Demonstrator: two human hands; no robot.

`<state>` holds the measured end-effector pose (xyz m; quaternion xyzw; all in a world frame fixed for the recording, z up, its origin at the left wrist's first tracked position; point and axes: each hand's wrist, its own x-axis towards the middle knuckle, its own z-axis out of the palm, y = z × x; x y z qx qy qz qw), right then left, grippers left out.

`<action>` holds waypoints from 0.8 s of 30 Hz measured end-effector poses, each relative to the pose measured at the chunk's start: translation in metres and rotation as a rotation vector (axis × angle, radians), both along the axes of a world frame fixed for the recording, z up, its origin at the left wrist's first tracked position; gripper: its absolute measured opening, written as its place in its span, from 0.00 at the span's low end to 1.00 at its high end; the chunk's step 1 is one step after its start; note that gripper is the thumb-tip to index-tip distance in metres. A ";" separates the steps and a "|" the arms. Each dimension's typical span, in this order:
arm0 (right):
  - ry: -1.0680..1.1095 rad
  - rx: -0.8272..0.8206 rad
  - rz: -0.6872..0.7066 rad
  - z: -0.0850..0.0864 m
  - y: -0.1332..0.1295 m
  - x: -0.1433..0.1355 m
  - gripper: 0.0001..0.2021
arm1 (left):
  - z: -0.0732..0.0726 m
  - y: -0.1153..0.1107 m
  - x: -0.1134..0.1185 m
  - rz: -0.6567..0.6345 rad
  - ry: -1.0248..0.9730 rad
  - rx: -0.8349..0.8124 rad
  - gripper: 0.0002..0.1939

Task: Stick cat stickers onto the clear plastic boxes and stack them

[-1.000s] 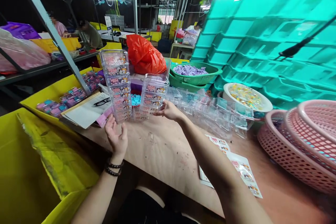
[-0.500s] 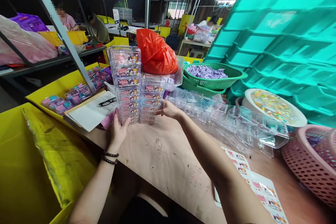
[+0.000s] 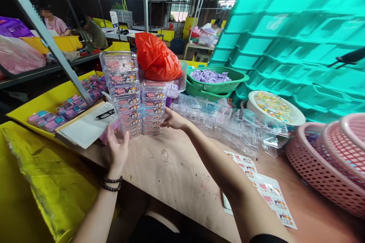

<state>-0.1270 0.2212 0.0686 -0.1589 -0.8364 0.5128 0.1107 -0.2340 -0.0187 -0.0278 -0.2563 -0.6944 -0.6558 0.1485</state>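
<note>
Printed sheets (image 3: 275, 199) lie toward the near edge of the table (image 3: 171, 174). Toward its left end, the left hand (image 3: 117, 148) is spread, thumb and fingers apart, beside a tall stack of clear boxes (image 3: 125, 91). The right hand (image 3: 174, 119) is at the right side of a shorter stack (image 3: 154, 104); whether it grips, I cannot tell. Behind both stacks bulges a red bag (image 3: 158, 57).

Clear rectangular plastic boxes (image 3: 124, 92), stacked: smooth, glossy. Bulging red plastic bag (image 3: 158, 57): thin, shiny, crinkled. Flat pale-brown wooden tabletop (image 3: 171, 174): matt, pitted. Teal stepped plastic trays (image 3: 281, 43): smooth, glossy. Straight grey metal post (image 3: 57, 54): matt.
</note>
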 end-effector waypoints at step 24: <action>0.195 -0.078 -1.117 0.030 0.097 0.297 0.26 | 0.100 0.287 0.240 -0.808 0.376 -0.691 0.50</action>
